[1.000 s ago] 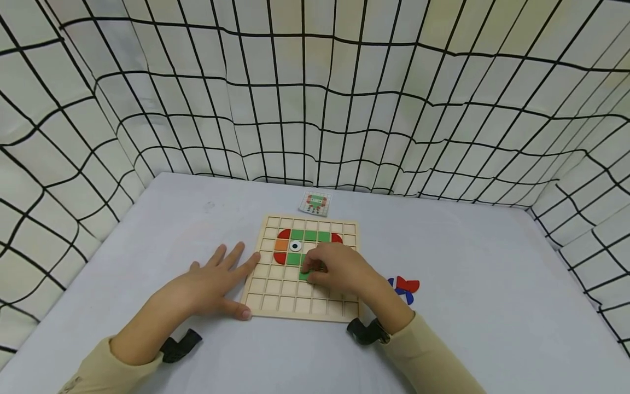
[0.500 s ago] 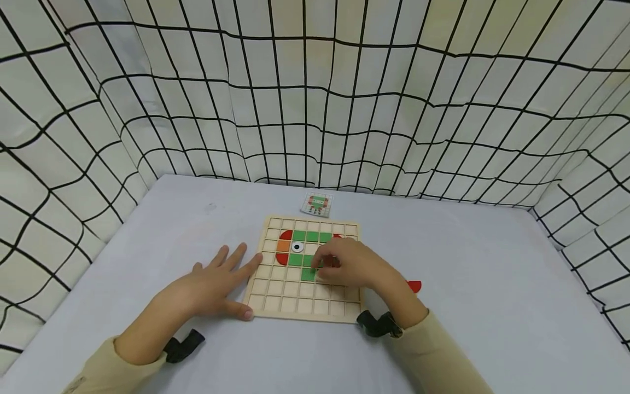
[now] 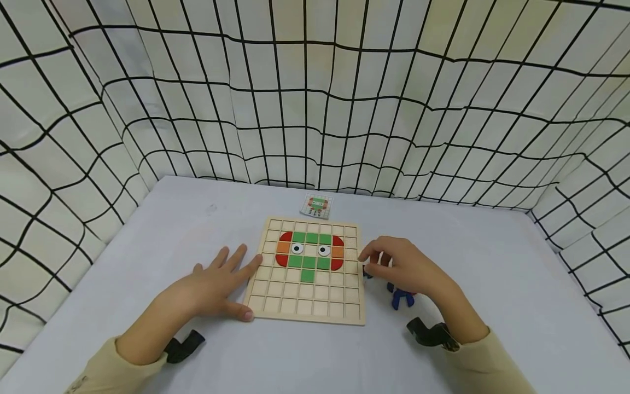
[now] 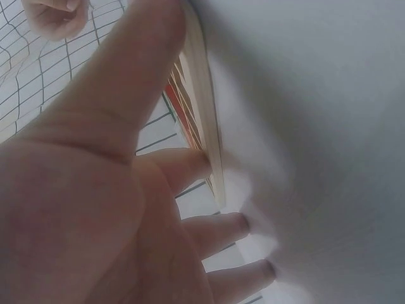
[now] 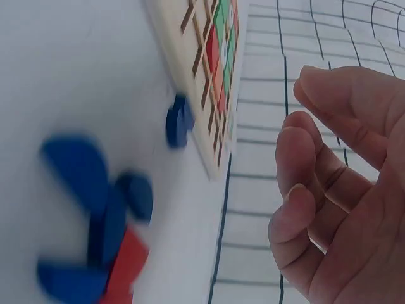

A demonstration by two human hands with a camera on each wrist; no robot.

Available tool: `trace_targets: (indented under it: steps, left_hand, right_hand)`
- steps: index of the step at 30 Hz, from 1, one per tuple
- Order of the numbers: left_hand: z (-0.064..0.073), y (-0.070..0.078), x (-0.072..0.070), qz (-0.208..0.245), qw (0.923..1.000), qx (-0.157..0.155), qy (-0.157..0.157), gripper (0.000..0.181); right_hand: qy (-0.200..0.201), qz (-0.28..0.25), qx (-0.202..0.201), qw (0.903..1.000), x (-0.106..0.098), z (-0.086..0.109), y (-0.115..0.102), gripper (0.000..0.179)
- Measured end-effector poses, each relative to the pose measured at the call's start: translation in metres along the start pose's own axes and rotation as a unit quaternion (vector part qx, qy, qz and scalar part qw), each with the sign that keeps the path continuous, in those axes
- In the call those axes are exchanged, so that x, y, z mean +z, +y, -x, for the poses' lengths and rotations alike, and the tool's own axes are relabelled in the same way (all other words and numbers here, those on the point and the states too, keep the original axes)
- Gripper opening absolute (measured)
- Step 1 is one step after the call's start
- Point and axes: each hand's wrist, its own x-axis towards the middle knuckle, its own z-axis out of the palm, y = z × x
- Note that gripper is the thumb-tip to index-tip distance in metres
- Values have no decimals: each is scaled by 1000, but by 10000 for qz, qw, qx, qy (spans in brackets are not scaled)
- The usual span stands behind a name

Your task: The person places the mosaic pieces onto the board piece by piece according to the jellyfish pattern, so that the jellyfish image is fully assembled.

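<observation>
My left hand (image 3: 206, 287) lies spread at the left side of a wooden grid board (image 3: 283, 303), its index finger and thumb touching the board's edge. Green tiles (image 3: 307, 276), red rounded corner pieces, orange tiles and two eye discs (image 3: 324, 250) form a face pattern in the grid. Just off the board's right edge hovers my right hand (image 3: 406, 265), its fingers loosely bent and nothing between them. Below it, blue pieces (image 5: 76, 168) and a red piece (image 5: 130, 256) lie in a loose group. One blue piece (image 5: 179, 120) sits apart, close beside the board.
Behind the board lies a small picture card (image 3: 316, 206) with a similar pattern. Black netting (image 3: 305, 109) over white cloth surrounds the white tabletop (image 3: 492, 284) at the back and sides. A black wrist device (image 3: 428, 334) is strapped under each forearm.
My right hand has left the green tile and moved right, off the board. The right-hand eye and red and orange pieces now show. My left hand stays at the board's edge.
</observation>
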Motion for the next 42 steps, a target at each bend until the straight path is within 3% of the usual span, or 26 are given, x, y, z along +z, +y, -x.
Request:
trace_targets:
  steps: [9,17,22,35,42]
  left_hand:
    - [0,1,-1,9,10000,17,2,111]
    - [-3,1,1,31,10000,12,-36,111]
    - [-4,-1,2,13,10000,-58,-50,113]
    - [-3,-1,2,55,10000,-55,-43,112]
    - [-3,-2,2,-9,10000,-28,-44,112]
  right_hand:
    - [193,17,480,9987,-18,34,34,17]
    - [-466,14,869,9951,-22,50,51,21]
    - [-585,168,1081,9923,-20,50,55,22]
    - [-659,204,1111,9914,-22,54,60,16]
    - [-684,87,848,9940,-25,55,65,14]
